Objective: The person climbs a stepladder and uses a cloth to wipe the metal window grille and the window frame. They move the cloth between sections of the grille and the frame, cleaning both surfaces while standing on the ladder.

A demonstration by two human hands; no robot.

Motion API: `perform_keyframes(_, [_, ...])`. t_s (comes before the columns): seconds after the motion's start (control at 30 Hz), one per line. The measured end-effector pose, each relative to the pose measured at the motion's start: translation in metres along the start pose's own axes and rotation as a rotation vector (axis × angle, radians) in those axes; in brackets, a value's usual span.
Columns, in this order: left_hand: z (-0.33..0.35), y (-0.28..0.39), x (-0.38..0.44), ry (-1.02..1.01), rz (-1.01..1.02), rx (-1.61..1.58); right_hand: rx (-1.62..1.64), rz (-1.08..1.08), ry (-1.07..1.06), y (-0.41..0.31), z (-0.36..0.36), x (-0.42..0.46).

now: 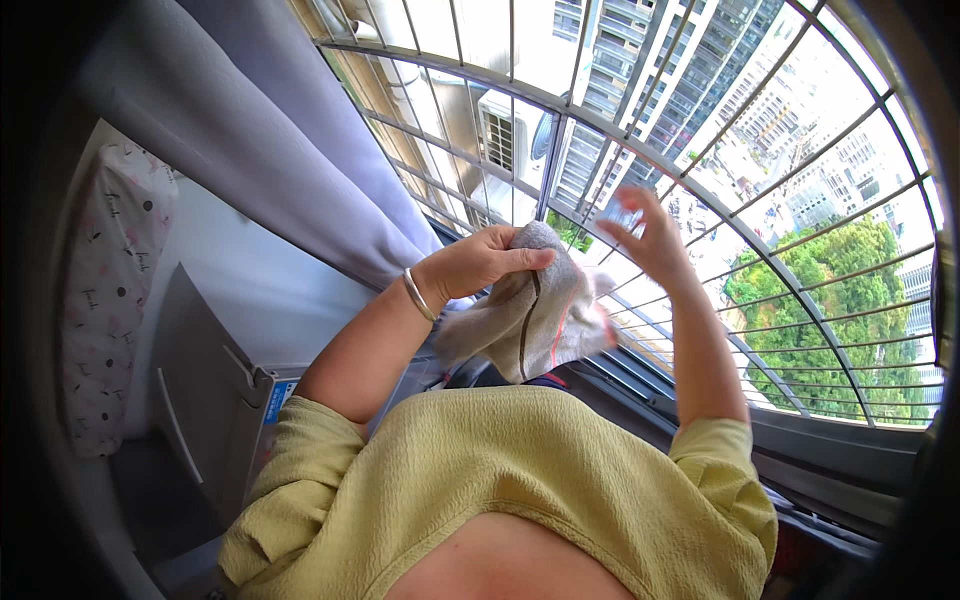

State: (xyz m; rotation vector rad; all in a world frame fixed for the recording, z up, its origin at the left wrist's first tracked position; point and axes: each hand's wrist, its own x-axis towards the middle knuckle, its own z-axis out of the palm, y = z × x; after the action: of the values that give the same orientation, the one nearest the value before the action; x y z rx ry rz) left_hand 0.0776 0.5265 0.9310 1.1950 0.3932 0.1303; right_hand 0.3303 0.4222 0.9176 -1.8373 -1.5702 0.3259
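Observation:
My left hand, with a bangle at its wrist, grips a bunched grey-beige cloth near its upper edge, the thumb lying over the fabric. The cloth hangs down in front of my chest and bears a dark stripe and thin red stripes; its lower edges are blurred. To the right of it and a little higher, my right hand is raised before the window bars, thumb and fingers curved. A pale bluish patch shows between those fingertips; I cannot tell whether it is a held object or the background.
Curved metal window bars span the upper right, with buildings and trees beyond. A pale lilac curtain hangs at upper left. Below it stands a grey appliance or cabinet. A patterned white cover hangs at far left. The window sill runs lower right.

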Motion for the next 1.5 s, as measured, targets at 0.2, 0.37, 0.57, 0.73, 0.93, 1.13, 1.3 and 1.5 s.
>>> perform_keyframes(0.2, [-0.010, -0.002, 0.004, 0.064, -0.015, -0.115, 0.645, -0.003, -0.281, -0.037, 0.095, -0.067])
perform_keyframes(0.37, [-0.049, 0.020, -0.004, 0.137, 0.002, 0.101, 1.313, 0.393, -0.241, 0.004, 0.103, -0.056])
perform_keyframes(0.57, [-0.057, -0.007, 0.007, 0.477, 0.147, 0.464, 1.814, 0.504, -0.197, -0.048, 0.030, -0.024])
perform_keyframes(0.73, [-0.010, -0.047, 0.024, 0.231, 0.374, -0.124, 1.743, 0.458, -0.083, -0.045, 0.041, -0.002])
perform_keyframes(0.93, [0.006, -0.021, 0.024, 0.426, 0.242, -0.340, 0.696, -0.043, -0.165, -0.070, 0.027, 0.033])
perform_keyframes(1.13, [0.006, 0.115, 0.003, 0.531, 0.889, -0.209, 0.173, -0.323, 0.865, -0.032, -0.052, 0.000])
perform_keyframes(1.3, [-0.004, 0.224, 0.015, 0.642, 1.323, 0.244, -0.225, -0.119, 0.585, 0.012, -0.052, -0.010])
perform_keyframes(1.5, [-0.021, 0.356, 0.073, 0.951, 1.873, 1.465, -0.559, -0.071, 0.569, 0.016, -0.036, 0.012])
